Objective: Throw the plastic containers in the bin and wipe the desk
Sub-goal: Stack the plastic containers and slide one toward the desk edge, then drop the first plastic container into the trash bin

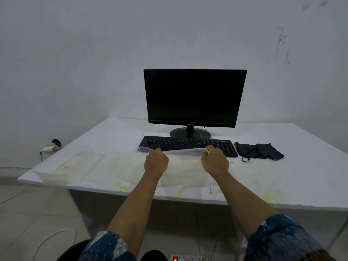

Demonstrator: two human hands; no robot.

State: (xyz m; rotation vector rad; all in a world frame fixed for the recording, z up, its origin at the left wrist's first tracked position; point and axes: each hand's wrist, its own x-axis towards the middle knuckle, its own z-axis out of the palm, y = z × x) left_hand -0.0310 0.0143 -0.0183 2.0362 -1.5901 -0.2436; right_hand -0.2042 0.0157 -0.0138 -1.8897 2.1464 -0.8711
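Both my left hand [156, 162] and right hand [214, 161] grip the far rim of a clear, yellow-stained plastic container [183, 170] mid-way along the white desk [301, 176], just before the black keyboard [188, 143]. I see a second clear plastic container [62, 168] at the desk's left edge, and a dark crumpled cloth [259, 150] right of the keyboard.

Single head-worn wide-angle view, looking forward and down, desk [305, 172] close below, wall [75, 53] beyond
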